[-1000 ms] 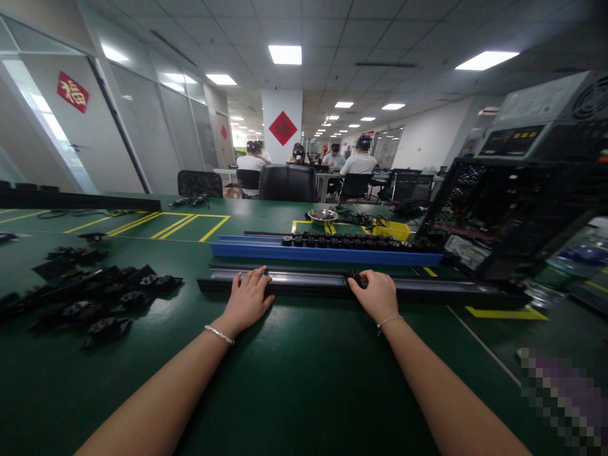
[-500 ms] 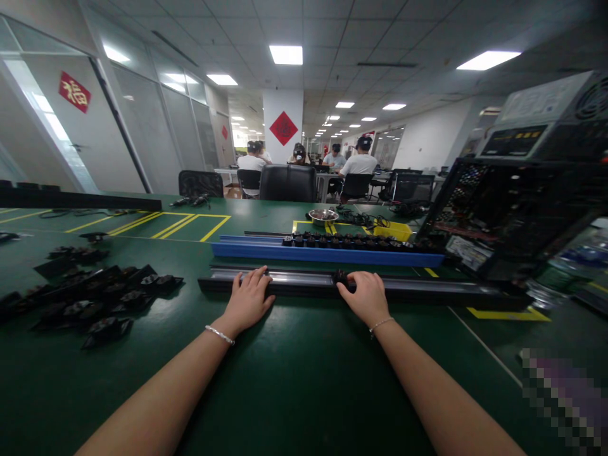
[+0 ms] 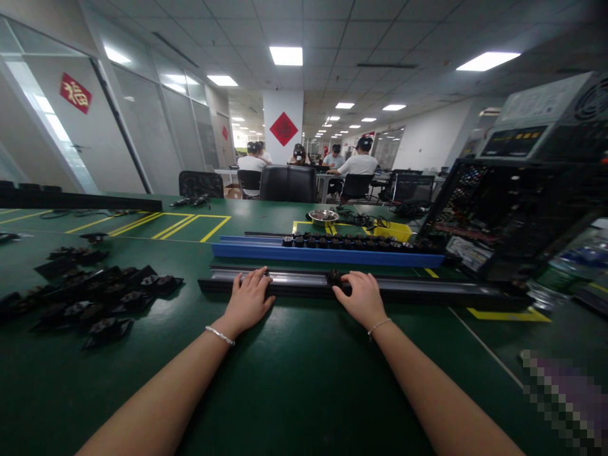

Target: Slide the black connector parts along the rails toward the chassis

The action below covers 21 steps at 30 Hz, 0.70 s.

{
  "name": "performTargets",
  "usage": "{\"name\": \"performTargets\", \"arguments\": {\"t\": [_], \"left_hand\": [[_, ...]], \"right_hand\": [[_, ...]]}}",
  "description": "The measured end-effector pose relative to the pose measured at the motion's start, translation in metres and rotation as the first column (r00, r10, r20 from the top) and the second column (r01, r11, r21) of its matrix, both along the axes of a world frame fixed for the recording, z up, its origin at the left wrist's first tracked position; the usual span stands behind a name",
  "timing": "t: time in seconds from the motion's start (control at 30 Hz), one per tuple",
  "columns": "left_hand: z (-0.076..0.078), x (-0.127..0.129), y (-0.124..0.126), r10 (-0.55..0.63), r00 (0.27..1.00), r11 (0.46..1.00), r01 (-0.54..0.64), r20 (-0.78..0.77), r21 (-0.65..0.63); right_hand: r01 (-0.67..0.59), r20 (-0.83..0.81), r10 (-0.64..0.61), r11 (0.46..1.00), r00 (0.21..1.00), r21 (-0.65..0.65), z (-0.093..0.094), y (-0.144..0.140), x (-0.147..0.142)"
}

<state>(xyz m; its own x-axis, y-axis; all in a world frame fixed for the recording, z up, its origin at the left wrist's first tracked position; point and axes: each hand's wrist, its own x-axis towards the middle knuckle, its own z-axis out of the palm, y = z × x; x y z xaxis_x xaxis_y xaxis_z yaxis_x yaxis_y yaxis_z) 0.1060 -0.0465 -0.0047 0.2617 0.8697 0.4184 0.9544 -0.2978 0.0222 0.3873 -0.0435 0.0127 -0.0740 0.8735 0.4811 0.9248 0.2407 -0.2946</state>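
A long black rail (image 3: 294, 292) with a shiny channel inside lies across the green table in front of me. My left hand (image 3: 249, 296) grips its left part, fingers laid across to the far edge and thumb at the near side. In the channel sits a small black module (image 3: 334, 277), too dark to name further. My right hand (image 3: 361, 294) holds this module from its right side, thumb at the near wall and fingers over the channel. Behind lies a blue rail (image 3: 323, 254) bearing a row of similar black modules (image 3: 351, 241).
Loose black modules (image 3: 114, 288) are heaped at the left. A metal bowl (image 3: 323, 216), a yellow tray (image 3: 392, 230) and cables (image 3: 354, 216) stand farther back. An open computer case (image 3: 503, 215) and a plastic bottle (image 3: 553, 278) are at the right. People sit in the background.
My right hand has slid slightly left along the black rail, and the small black module has moved left with it. My left hand has stayed where it was.
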Motion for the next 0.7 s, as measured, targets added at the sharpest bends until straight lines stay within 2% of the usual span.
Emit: {"name": "performTargets", "arguments": {"t": [0.3,0.7], "left_hand": [[0.0004,0.0013,-0.0007,0.011,1.0,1.0,-0.011,-0.015,-0.009],[-0.0005,0.0007,-0.0005,0.001,1.0,1.0,-0.001,-0.006,0.012]], "right_hand": [[-0.073,0.031,0.073,0.997,0.997,0.01,-0.0042,0.0003,-0.005],[-0.11,0.027,0.111,0.993,0.993,-0.051,-0.0012,-0.0027,-0.0083]]}}
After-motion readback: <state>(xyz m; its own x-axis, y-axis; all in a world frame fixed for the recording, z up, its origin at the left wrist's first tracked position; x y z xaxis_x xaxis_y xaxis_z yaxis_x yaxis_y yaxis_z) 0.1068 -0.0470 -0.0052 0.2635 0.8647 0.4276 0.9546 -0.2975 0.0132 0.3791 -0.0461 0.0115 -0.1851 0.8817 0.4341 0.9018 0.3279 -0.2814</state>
